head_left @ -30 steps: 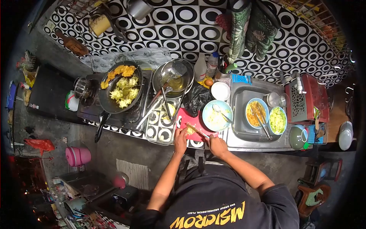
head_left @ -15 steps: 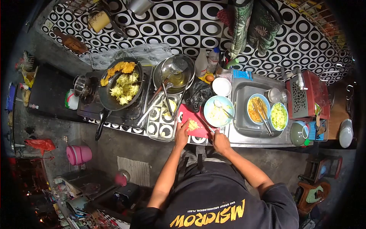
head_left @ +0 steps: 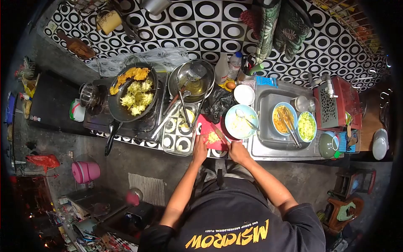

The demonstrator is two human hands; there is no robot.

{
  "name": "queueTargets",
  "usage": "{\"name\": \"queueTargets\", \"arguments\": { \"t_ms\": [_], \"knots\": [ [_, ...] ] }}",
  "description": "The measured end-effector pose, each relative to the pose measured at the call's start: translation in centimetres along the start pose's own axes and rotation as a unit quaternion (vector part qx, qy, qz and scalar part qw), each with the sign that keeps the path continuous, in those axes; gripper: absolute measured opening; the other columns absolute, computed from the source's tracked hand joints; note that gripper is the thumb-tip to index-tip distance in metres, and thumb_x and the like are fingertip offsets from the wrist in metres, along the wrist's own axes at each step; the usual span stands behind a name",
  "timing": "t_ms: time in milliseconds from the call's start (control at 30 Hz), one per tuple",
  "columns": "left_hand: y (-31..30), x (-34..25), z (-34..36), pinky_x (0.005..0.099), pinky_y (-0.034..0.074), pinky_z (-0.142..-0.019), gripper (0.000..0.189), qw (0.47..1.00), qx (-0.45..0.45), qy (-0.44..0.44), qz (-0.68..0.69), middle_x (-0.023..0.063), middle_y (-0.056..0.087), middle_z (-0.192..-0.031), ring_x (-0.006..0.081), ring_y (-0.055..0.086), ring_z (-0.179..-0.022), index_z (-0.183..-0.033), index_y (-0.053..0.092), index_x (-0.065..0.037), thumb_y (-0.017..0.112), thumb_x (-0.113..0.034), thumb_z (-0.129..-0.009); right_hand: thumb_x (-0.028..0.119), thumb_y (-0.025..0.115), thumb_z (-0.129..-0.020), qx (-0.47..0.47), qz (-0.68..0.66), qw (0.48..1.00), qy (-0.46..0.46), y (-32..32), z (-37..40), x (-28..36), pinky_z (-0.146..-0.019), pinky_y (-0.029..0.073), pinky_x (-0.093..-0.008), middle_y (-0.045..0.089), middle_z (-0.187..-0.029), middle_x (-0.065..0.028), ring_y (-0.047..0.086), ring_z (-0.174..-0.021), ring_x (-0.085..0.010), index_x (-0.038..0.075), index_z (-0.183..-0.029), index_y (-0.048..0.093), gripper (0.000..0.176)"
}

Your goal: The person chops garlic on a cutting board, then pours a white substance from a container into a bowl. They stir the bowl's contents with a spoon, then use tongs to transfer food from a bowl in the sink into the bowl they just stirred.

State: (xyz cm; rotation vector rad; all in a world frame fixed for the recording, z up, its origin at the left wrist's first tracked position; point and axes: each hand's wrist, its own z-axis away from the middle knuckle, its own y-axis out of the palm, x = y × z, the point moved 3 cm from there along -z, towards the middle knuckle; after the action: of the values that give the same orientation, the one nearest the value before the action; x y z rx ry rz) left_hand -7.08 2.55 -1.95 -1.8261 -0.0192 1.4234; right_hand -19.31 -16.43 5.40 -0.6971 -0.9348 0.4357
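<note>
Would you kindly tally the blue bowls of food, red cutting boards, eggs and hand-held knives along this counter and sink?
Blue bowls: 3 (pale-filled bowl, orange-filled bowl, green-filled bowl)
Red cutting board: 1
Visible egg: 1
Hand-held knife: 1
Total: 6

- The head camera looks steeply down over the person's shirt [head_left: 222, 210].
- It faces the counter [head_left: 266, 153] and wall [head_left: 183, 29], its wide view reaching the floor [head_left: 112, 168].

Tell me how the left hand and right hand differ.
The right hand grips the knife, while the left hand holds no tool. The left hand is at the left edge of the red board; the right hand is near its right side. Both are bare.
</note>
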Motion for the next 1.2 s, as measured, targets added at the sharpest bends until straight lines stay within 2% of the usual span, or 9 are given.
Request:
{"name": "queueTargets", "arguments": {
  "t_ms": [100, 200, 300, 500, 633, 767, 867, 1000, 1200],
  "knots": [
    [0.3, 0.3, -0.1, 0.0537, 0.051, -0.095, 0.044, 1.0, -0.003, 0.008, -0.012, 0.0212, 0.059, -0.128, 0.0479, 0.061, -0.116, -0.133, 0.055, -0.004, 0.065, 0.01, -0.092, 0.033, 0.051, -0.112, 0.044, 0.01, 0.999, -0.02, 1.0, -1.2, -0.6, -0.081, 0.054, -0.0632, 0.069, -0.091, -0.0404, 0.069, -0.093, -0.0587, -0.011, -0.1, 0.068, 0.049],
    [0.4, 0.5, 0.1, 0.0543, 0.052, -0.093, 0.043, 1.0, -0.004, 0.009, -0.016, 0.0214, 0.059, -0.128, 0.0484, 0.062, -0.115, -0.131, 0.055, -0.004, 0.065, 0.01, -0.092, 0.033, 0.049, -0.112, -0.023, 0.007, 1.0, -0.009, 2.0, -0.1, -0.4, -0.082, 0.055, -0.0621, 0.07, -0.091, -0.0405, 0.07, -0.092, -0.0579, -0.012, -0.098, 0.067, 0.05],
    [0.4, 0.4, 0.1, 0.0542, 0.052, -0.092, 0.042, 0.999, -0.008, 0.005, -0.032, 0.0213, 0.059, -0.127, 0.0483, 0.062, -0.114, -0.13, 0.055, -0.004, 0.066, 0.01, -0.092, 0.032, 0.048, -0.113, -0.04, -0.022, 0.998, 0.039, 3.7, -0.2, -0.3, -0.081, 0.056, -0.0614, 0.07, -0.093, -0.0409, 0.071, -0.092, -0.0575, -0.013, -0.097, 0.067, 0.051],
    [0.2, -0.1, -0.2, 0.0536, 0.052, -0.092, 0.043, 1.0, -0.005, 0.005, -0.018, 0.0201, 0.059, -0.124, 0.0472, 0.062, -0.114, -0.13, 0.057, -0.004, 0.067, 0.01, -0.091, 0.037, 0.047, -0.114, 0.017, 0.004, 1.0, -0.012, 1.8, -1.4, -0.2, -0.081, 0.055, -0.0622, 0.069, -0.092, -0.0417, 0.069, -0.091, -0.0589, -0.012, -0.096, 0.067, 0.057],
    [-0.1, -0.5, -0.3, 0.0532, 0.053, -0.092, 0.041, 1.0, -0.007, -0.006, -0.008, 0.0198, 0.059, -0.125, 0.046, 0.063, -0.115, -0.129, 0.057, -0.003, 0.068, 0.01, -0.091, 0.039, 0.048, -0.114, -0.05, -0.017, 0.999, 0.006, 4.2, -1.9, -1.0, -0.083, 0.054, -0.0618, 0.069, -0.091, -0.0411, 0.069, -0.093, -0.0587, -0.012, -0.096, 0.067, 0.057],
    [0.0, -0.3, -0.1, 0.0539, 0.052, -0.093, 0.042, 1.0, -0.003, -0.012, -0.016, 0.0207, 0.059, -0.126, 0.0473, 0.062, -0.116, -0.128, 0.057, -0.003, 0.067, 0.012, -0.09, 0.037, 0.047, -0.114, 0.014, -0.002, 1.0, 0.01, 1.7, -0.5, 0.4, -0.083, 0.055, -0.0619, 0.07, -0.092, -0.0407, 0.07, -0.093, -0.0582, -0.011, -0.095, 0.067, 0.056],
    [0.3, 0.2, -0.2, 0.0544, 0.052, -0.093, 0.042, 1.0, -0.001, -0.012, -0.019, 0.0214, 0.058, -0.126, 0.0474, 0.062, -0.116, -0.128, 0.057, -0.003, 0.066, 0.013, -0.09, 0.036, 0.047, -0.114, 0.021, 0.013, 0.999, 0.038, 1.8, 0.5, -0.2, -0.083, 0.055, -0.0621, 0.07, -0.092, -0.0407, 0.07, -0.094, -0.0577, -0.011, -0.097, 0.067, 0.055],
    [0.1, -0.5, -0.4, 0.0536, 0.052, -0.093, 0.042, 1.0, -0.004, -0.012, 0.008, 0.0212, 0.058, -0.125, 0.0469, 0.062, -0.114, -0.128, 0.057, -0.002, 0.067, 0.013, -0.09, 0.042, 0.044, -0.114, -0.011, -0.006, 0.998, 0.061, 4.9, -1.7, -0.9, -0.088, 0.056, -0.0627, 0.073, -0.101, -0.0383, 0.072, -0.101, -0.0552, -0.009, -0.107, 0.067, 0.057],
    [0.0, -0.5, -0.3, 0.0531, 0.052, -0.093, 0.04, 1.0, -0.003, 0.007, -0.02, 0.0208, 0.059, -0.123, 0.0465, 0.062, -0.114, -0.127, 0.057, -0.002, 0.067, 0.01, -0.091, 0.037, 0.046, -0.113, 0.013, 0.031, 0.999, 0.035, 1.4, -0.7, 1.4, -0.084, 0.057, -0.0612, 0.073, -0.097, -0.037, 0.073, -0.096, -0.0529, -0.01, -0.103, 0.067, 0.052]
  ]
}}
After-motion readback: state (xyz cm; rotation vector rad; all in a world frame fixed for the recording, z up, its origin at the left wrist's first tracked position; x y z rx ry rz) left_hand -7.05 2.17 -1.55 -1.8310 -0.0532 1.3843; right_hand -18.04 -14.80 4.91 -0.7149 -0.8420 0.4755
